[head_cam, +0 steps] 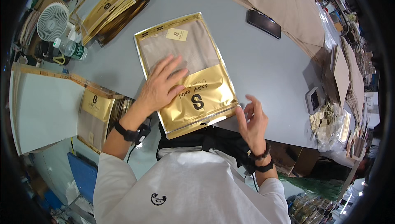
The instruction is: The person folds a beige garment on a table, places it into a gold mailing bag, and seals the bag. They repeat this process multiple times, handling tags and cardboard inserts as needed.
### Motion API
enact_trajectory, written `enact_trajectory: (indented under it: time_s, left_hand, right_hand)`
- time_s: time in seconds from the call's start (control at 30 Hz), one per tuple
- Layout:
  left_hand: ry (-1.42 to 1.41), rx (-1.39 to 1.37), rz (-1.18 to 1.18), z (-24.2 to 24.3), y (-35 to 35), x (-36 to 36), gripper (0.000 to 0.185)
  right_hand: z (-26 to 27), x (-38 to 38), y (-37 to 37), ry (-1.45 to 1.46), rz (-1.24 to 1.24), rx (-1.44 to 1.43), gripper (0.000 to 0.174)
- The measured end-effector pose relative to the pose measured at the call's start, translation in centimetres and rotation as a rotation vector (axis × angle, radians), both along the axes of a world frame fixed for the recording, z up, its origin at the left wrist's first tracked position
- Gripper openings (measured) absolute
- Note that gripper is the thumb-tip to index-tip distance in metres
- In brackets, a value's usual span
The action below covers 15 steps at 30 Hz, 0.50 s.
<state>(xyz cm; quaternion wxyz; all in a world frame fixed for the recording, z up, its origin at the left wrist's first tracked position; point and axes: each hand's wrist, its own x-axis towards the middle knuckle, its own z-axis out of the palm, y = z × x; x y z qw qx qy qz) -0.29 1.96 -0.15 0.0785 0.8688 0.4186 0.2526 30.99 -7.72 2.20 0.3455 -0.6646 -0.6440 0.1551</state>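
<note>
A gold and clear plastic zip bag (197,93) lies tilted on the grey table, its zip end at the edge nearest me. Beige folded fabric (197,45) and a cream hang tag (176,35) show through its clear part. My left hand (163,83) rests with fingers spread on the middle of the bag, across its left side. Beside the bag's lower right corner is my right hand (253,117), its fingers apart and slightly curled, with the thumb close to the zip end. Whether that thumb touches the bag, I cannot tell.
Stacked gold bags (114,8), a white fan (53,22) and a plastic bottle (71,49) stand at the left. Filled bags (95,113) sit in a box below. A phone (264,24) lies near beige fabric (277,5); cardboard sheets (336,72) and tags (324,119) are at the right.
</note>
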Motion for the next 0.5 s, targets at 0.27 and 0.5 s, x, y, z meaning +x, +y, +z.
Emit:
enact_trajectory:
  time_s: [0.27,0.5]
  left_hand:
    - [-0.400,-1.040,-0.307,-0.3,-15.4,2.2,0.016]
    - [-1.448,-1.266,0.437,-2.6,-18.0,3.1,0.050]
  right_hand:
    - [-1.5,-0.2,-0.6,0.571,0.191,-0.719,0.035]
    - [-1.1,-3.6,-3.7,0.808,0.397,-1.143,0.038]
